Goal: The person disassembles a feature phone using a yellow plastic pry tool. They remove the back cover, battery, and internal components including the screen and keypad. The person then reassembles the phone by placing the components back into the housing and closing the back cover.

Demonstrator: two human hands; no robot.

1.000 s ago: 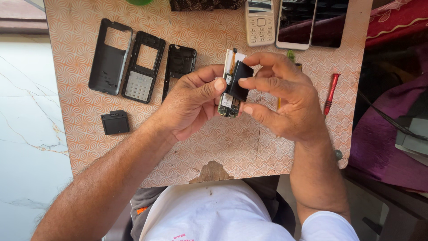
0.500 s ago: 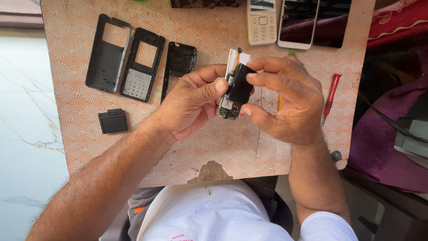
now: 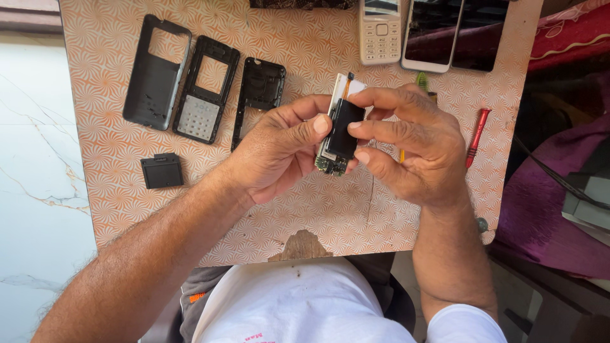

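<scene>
Keypad phone (image 3: 380,28) and two smartphones (image 3: 454,32) cut off by top edge; yellow-handled tool (image 3: 401,154) mostly hidden behind right hand (image 3: 413,146); circuit board (image 3: 332,162) partly covered by fingers.

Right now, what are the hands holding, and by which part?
Both hands, left and right, hold a phone circuit board by its long side edges, fingertips pinching it above the table.

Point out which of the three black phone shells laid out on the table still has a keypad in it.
The middle shell: a grey keypad fills its lower half. The larger shell to its left and the smaller one to its right show no keys.
</scene>
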